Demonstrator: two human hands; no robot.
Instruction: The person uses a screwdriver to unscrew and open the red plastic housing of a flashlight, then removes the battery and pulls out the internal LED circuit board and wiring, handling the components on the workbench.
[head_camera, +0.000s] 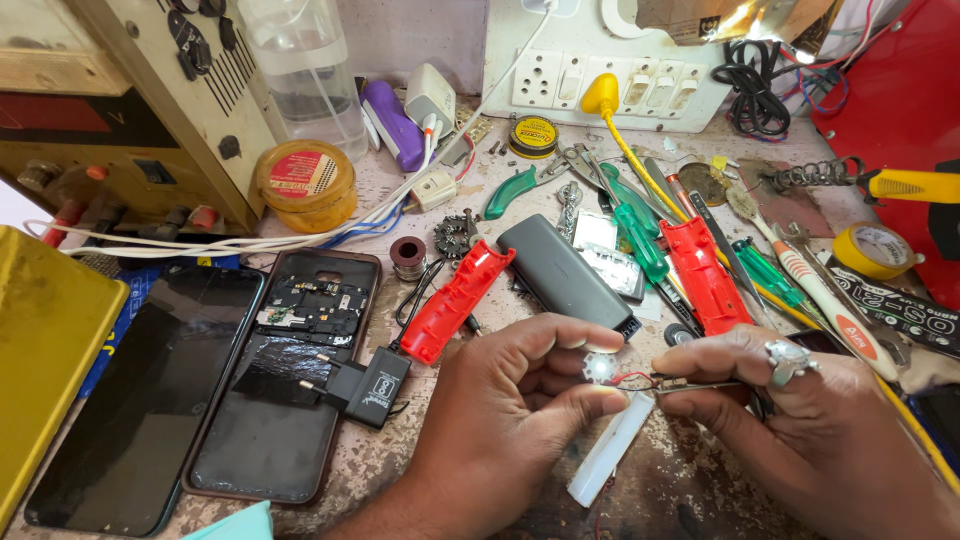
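Note:
My left hand (515, 395) pinches a small round LED disc (600, 367) between thumb and fingers. Thin red and black wires (635, 379) run from the disc to the right. My right hand (800, 410), with a ring on one finger, grips metal tweezers (690, 384) whose tips meet those wires. Both hands hover just above the worn bench near its front edge. Under them lies a white plastic strip (608, 450).
Two red shell halves (455, 300) (705, 275) and a dark power bank (565, 272) lie behind the hands. An opened phone (290, 370) and a black screen (150, 400) sit left. Screwdrivers (640, 240), soldering iron (640, 165), tape roll (873, 248) and a socket board (610, 75) crowd the back.

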